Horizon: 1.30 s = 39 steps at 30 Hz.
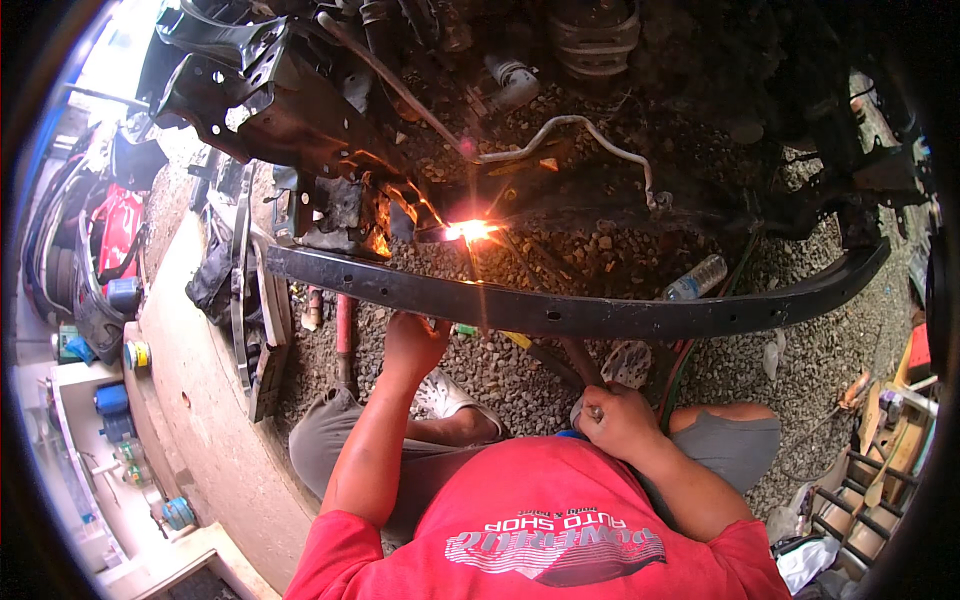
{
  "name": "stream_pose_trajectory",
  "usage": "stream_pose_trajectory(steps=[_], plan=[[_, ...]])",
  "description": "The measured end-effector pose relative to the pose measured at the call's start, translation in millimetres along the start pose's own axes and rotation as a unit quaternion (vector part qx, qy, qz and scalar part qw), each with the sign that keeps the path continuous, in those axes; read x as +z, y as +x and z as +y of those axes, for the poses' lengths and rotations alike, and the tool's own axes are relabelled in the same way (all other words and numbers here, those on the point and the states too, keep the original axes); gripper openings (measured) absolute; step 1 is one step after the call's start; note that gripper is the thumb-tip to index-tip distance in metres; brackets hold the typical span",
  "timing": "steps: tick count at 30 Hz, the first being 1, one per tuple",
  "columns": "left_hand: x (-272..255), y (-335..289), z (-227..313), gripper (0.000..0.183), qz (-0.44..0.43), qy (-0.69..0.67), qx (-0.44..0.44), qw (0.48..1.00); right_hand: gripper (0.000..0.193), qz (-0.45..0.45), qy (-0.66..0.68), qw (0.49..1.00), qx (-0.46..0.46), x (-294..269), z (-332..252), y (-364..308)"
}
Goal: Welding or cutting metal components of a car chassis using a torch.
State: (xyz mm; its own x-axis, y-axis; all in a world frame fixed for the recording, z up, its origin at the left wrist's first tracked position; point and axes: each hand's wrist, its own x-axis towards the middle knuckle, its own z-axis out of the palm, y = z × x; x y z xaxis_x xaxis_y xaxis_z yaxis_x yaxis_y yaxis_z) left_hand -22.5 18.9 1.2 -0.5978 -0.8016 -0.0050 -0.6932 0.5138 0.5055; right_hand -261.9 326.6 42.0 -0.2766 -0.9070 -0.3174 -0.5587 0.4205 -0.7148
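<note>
A long black bumper beam (550, 313) crosses in front of me, below the stripped front of a vehicle. My left hand (414, 345) is closed at the beam's lower edge, its fingertips partly hidden there. My right hand (618, 420) grips a torch (583, 362), whose tube runs up behind the beam. Beyond the beam burns a bright flame (470, 230), its glare hiding the torch tip and the metal right there. Orange light and small flames show on the rusty bracket (380, 215) left of it.
Gravel (780, 340) covers the ground under the vehicle. A plastic bottle (697, 278) lies behind the beam, and a bent metal pipe (575, 125) hangs above. Red and green hoses (680, 365) run past my right hand. A black rack (850, 510) stands at right; a concrete ledge (195, 370) borders the left.
</note>
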Motion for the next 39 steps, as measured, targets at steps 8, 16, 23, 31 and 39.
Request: stream_pose_trajectory(steps=[8,16,23,31,39], plan=[[-2.0,0.5,4.1,0.03,0.004,-0.001,-0.014,1.0,0.01,0.01,-0.003,1.0,0.001,1.1,1.4,-0.1],[0.5,0.6,-1.1,0.028,-0.001,-0.007,-0.005,1.0,0.01,0.003,-0.01,1.0,-0.002,3.4,4.6,-0.7],[2.0,-0.2,-2.5,0.028,0.007,0.009,-0.001,1.0,0.011,0.004,-0.006,1.0,0.004,0.8,1.6,-1.5],[-1.7,1.3,1.6,0.028,-0.008,0.0,-0.026,1.0,0.011,0.005,-0.013,1.0,0.003,3.2,5.2,-1.6],[0.8,-0.1,-1.3,0.028,0.011,0.003,-0.031,0.999,0.01,-0.002,-0.011,1.0,0.016,0.4,1.4,-2.5]])
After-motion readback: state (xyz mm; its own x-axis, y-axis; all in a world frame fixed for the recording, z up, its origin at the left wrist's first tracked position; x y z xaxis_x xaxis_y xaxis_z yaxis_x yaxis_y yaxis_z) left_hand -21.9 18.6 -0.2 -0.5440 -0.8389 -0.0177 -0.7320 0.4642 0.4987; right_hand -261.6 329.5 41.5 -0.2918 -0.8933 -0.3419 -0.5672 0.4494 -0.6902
